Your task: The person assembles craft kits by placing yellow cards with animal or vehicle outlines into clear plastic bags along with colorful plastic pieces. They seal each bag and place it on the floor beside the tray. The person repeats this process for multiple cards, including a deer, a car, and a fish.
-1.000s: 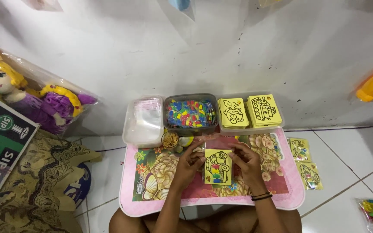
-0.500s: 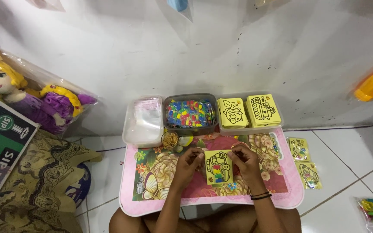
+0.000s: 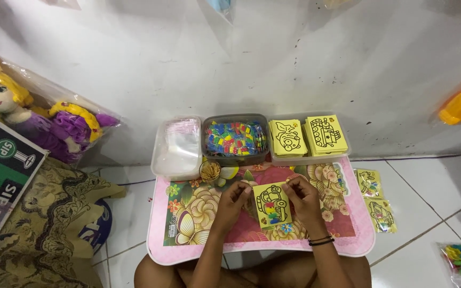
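Both hands have the small yellow card (image 3: 272,204) between them, and that has hardly changed over the last second: the card sits in the same spot near the middle of the pink flowered worktop (image 3: 188,250), a little toward its near edge. The left hand (image 3: 234,198) pinches the card's left side, fingers curled in a closed grip on it. The right hand (image 3: 302,196) holds the right side, and its fingertips (image 3: 285,185) now work at the card's upper right corner, a touch higher than half a second back. The card's outlined picture shows colour only in its lower part, so to my eye the filling-in is partly done and another bit is being dealt with.

Out from the hands, a small round pot (image 3: 210,170) stands by the worktop's far left corner. Along the far edge sit a clear tub of plastic sleeves (image 3: 177,146), a grey tub of coloured packets (image 3: 235,138) and a tray of blank yellow cards (image 3: 308,136). Two finished cards in sleeves (image 3: 374,200) lie on the floor tiles off the right edge.
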